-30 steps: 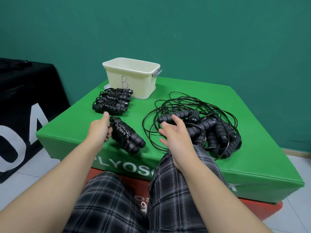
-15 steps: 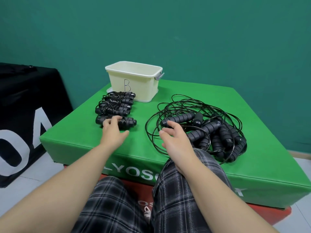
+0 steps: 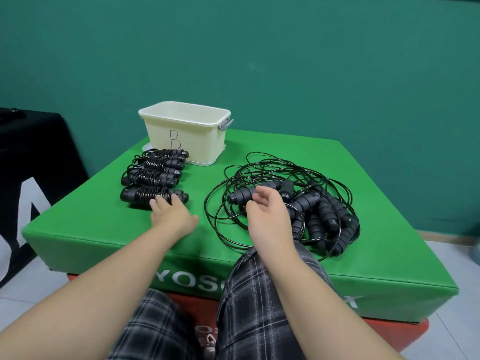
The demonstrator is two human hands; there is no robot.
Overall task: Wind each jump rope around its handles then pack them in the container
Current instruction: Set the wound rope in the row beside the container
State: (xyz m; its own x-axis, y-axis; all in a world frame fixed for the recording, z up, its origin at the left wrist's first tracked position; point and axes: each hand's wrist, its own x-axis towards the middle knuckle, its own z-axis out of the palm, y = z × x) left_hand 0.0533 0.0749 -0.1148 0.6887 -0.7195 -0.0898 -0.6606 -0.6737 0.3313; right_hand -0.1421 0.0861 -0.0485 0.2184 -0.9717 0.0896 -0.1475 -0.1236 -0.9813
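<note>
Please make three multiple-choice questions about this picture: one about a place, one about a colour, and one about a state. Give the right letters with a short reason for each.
1. Where do the wound ropes lie?
A. inside the container
B. on the mat, in front of the container
C. on the floor

2. What colour is the mat?
A. green
B. red
C. white

3. What is the left hand doing?
A. lifting the container
B. gripping a loose handle
C. touching the nearest wound rope with straight fingers

Answers:
1. B: the wound ropes sit in a row on the mat just before the container, which bears the letter B.
2. A: the surface under the ropes is bright green.
3. C: the left fingers lie flat against the nearest wound rope, while the right hand hangs open over the loose ropes.
</note>
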